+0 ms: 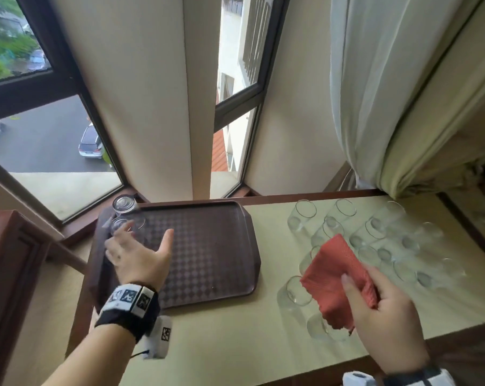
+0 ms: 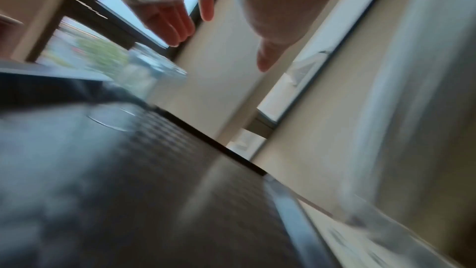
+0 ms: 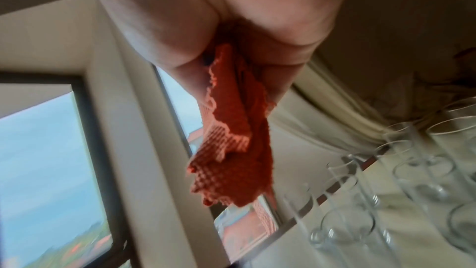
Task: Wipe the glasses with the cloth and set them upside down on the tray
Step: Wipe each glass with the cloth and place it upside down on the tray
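Hovering over the left part of the dark brown rectangular plastic tray (image 1: 208, 246), the left hand (image 1: 137, 256) was spread wide with its fingers (image 2: 175, 21) straight and thumb stretched out toward 1 o'clock, holding nothing, its wrist banded by a black-and-white strap (image 1: 130, 305). Just beyond its fingertips, at about 11 o'clock on the tray, two clear glass tumblers stood base-up: the farther inverted tumbler (image 1: 124, 206) at the tray's far left corner and the nearer inverted tumbler (image 1: 125, 225) just beside it; whether the fingertips touched the nearer one could not be told. The right hand (image 1: 386, 310) was raised over the near right of the pale cream tabletop (image 1: 235, 338), palm turned toward 9 o'clock, its thumb and curled fingers pinching a crumpled orange-red waffle-weave cloth (image 1: 337, 277) that hung loose below the grip. Under and beyond the cloth, from 12 to 3 o'clock of that hand, a cluster of clear upright drinking glasses (image 1: 375, 235) stood mouth-up on the tabletop, well apart from the tray. A pale sheer curtain (image 1: 375, 93) hung behind them.
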Demonstrator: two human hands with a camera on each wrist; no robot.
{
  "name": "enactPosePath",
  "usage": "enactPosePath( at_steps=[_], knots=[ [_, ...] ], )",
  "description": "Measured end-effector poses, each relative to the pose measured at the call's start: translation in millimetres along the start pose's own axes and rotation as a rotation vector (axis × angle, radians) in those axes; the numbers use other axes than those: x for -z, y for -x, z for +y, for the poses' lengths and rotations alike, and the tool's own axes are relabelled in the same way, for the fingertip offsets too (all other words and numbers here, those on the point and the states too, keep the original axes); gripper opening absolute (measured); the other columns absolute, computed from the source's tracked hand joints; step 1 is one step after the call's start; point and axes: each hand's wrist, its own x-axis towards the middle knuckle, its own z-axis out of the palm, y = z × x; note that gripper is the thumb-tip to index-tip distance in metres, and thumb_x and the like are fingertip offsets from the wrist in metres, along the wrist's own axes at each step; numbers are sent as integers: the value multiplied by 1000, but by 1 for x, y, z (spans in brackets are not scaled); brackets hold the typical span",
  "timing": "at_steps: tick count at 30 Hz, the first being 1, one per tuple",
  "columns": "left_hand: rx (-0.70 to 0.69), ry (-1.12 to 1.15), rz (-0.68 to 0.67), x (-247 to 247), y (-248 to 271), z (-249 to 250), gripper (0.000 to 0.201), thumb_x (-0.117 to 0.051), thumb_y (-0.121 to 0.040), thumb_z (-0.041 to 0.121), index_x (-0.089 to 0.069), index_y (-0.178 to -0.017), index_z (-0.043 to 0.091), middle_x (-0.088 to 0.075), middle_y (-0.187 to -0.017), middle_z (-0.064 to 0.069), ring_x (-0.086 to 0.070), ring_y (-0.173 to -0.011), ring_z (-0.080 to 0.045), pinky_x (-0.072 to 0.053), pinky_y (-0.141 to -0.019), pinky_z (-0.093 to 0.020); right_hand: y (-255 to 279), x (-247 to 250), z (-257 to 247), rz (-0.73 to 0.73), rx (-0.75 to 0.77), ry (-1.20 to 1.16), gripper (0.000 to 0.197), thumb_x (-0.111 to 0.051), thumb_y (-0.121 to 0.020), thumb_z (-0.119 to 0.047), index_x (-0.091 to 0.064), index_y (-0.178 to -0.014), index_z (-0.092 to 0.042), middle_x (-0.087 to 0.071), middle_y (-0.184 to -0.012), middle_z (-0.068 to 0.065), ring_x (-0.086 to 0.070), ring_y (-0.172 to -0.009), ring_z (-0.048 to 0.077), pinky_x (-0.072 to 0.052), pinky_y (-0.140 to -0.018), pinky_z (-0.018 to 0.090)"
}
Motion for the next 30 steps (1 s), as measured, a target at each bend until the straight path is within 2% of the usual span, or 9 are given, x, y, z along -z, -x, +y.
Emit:
enactPosePath(
  at_steps=[3,5,8,12,19,22,25,28,30],
  knots=[
    [-384,51,-366,-25,90,18,85,-86,-76,59,-47,-144,26,-50,-122,8,-50,-115,-14,-46,-101,-33,-11,28,16,47,-70,-23,13,-69,-93,-20,-69,-86,-31,-68,-73,-18,-62,-75,-2,-46,-57,25],
    [-557,-61,-686,-50,136,31,98,-81,-73,71,-36,-153,36,-45,-134,17,-45,-123,-6,-45,-107,-28,-19,43,28,55,-93,-23,5,-69,-93,-20,-74,-93,-23,-68,-69,-17,-62,-74,-4,-46,-59,26],
    [-636,-221,-889,-97,176,42,116,-79,-78,69,-12,-166,34,-26,-164,12,-30,-148,-14,-29,-126,-31,-28,59,42,21,-94,-58,16,-68,-94,-19,-75,-108,-23,-73,-81,-15,-63,-79,-9,-46,-58,14],
    [-602,-326,-885,-145,193,50,111,-76,-89,52,-3,-169,27,-21,-174,4,-27,-157,-21,-22,-129,-31,-37,74,55,-80,-109,-142,16,-65,-96,-20,-74,-107,-27,-73,-77,-17,-66,-74,-5,-47,-55,9],
    [-268,-59,-768,-167,203,48,70,-83,-78,52,-47,-134,31,-63,-129,16,-64,-122,-11,-48,-103,-27,-48,80,69,-178,-46,-215,19,-63,-98,-19,-71,-105,-35,-71,-87,-30,-65,-84,-12,-45,-65,3],
    [-54,303,-628,-138,197,58,79,-89,-55,62,-57,-121,36,-72,-115,11,-71,-109,-10,-58,-96,-35,-53,81,67,-226,-54,-261,18,-60,-100,-21,-70,-99,-35,-73,-84,-23,-65,-80,-10,-47,-61,5],
    [33,634,-580,-86,187,98,86,-95,-54,56,-64,-131,32,-78,-117,0,-75,-109,-12,-59,-94,-39,-60,78,53,-252,-19,-307,16,-58,-102,-20,-71,-98,-29,-74,-82,-10,-67,-78,-7,-48,-58,7],
    [-17,880,-643,-30,178,147,89,-95,-64,49,-62,-140,17,-78,-120,-9,-75,-110,-23,-56,-98,-43,-71,68,18,-169,124,-318,24,-55,-102,-28,-68,-122,-28,-74,-102,-17,-67,-94,-7,-52,-74,8],
    [-81,1000,-675,3,179,179,76,-96,-62,58,-76,-121,15,-76,-116,-15,-72,-103,-26,-56,-96,-41,-77,62,-15,-129,261,-360,42,-54,-101,-34,-55,-143,-31,-67,-123,-21,-61,-107,-15,-50,-87,6]
  ],
)
